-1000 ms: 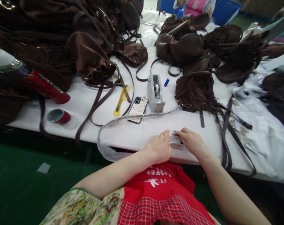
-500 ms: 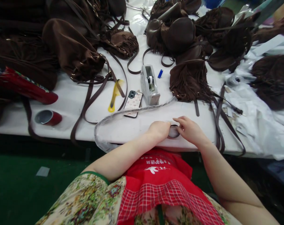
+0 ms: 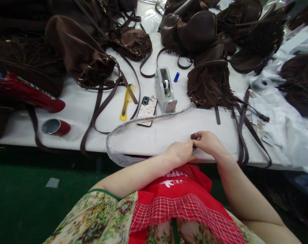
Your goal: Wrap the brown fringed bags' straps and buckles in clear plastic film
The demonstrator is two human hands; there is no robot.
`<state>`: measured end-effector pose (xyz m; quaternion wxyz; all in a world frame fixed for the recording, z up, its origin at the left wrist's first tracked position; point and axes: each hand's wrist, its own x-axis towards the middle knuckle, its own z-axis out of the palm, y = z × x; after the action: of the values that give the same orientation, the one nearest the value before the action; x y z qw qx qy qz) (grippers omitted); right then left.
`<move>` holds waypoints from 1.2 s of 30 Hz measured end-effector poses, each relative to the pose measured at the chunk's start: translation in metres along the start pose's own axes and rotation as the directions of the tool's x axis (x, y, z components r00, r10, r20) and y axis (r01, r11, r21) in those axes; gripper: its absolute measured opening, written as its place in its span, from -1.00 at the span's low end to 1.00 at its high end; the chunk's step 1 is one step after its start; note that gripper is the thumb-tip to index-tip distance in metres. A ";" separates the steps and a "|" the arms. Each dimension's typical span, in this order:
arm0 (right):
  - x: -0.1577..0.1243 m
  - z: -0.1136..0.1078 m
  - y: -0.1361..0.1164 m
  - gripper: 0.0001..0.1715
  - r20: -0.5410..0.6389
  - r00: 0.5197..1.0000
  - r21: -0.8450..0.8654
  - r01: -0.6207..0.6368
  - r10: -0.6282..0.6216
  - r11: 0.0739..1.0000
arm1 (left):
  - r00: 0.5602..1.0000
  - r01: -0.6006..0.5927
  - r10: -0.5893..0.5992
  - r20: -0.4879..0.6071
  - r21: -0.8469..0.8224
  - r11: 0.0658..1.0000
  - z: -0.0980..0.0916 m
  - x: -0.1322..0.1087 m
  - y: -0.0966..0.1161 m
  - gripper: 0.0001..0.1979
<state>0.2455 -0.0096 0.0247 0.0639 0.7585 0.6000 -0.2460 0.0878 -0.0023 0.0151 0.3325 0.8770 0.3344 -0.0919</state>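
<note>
Near the front edge of the white table, my left hand [image 3: 179,150] and my right hand [image 3: 207,142] meet, fingers closed on a dark brown strap. A short strap end [image 3: 193,136] sticks up between the fingertips; the rest there is hidden by the hands. A long strap sleeved in clear plastic [image 3: 136,121] loops leftward over the table and back under my left forearm, apparently the same one. Beyond the hands lies a dark brown fringed bag [image 3: 207,84] with its own straps hanging toward the table edge.
Behind the loop are a tape dispenser [image 3: 165,89], a phone [image 3: 147,111], a yellow comb [image 3: 128,101] and a blue lighter [image 3: 176,77]. A red cup [image 3: 56,127] lies at left near brown bags [image 3: 77,51]. Crumpled white wrapping [image 3: 291,135] covers the right side.
Both hands have drawn closer together. The round loop between them is hidden now, and a dark strap end shows at the right fingertips. The view has shifted slightly.
</note>
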 end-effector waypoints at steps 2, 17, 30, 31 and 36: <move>-0.001 0.000 0.002 -0.72 -0.016 1.000 -0.041 0.008 -0.008 0.999 | 0.992 -0.130 0.130 0.002 0.037 0.991 0.002 -0.004 -0.002 -0.66; -0.002 -0.006 0.006 -0.68 0.020 0.970 -0.269 0.240 -0.244 0.933 | 0.996 -0.076 0.085 -0.025 0.259 0.963 -0.028 -0.010 -0.027 -0.74; 0.019 -0.004 0.023 -0.69 -0.111 0.915 -0.276 0.346 -0.387 0.897 | 0.981 -0.177 0.192 -0.025 0.285 0.942 0.002 -0.011 -0.014 -0.78; 0.020 -0.006 0.025 -0.71 -0.095 0.902 -0.276 0.382 -0.421 0.882 | 0.978 -0.195 0.209 -0.019 0.294 0.936 0.001 -0.011 -0.017 -0.78; 0.019 -0.017 0.022 -0.75 0.039 0.794 -0.294 0.589 -0.606 0.753 | 0.981 -0.126 0.169 -0.100 0.339 0.932 -0.018 0.002 -0.034 -0.76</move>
<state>0.2744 0.0081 0.0263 0.0754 0.5160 0.8416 -0.1404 0.0667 0.0292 0.0103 0.1646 0.9470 0.2680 -0.0654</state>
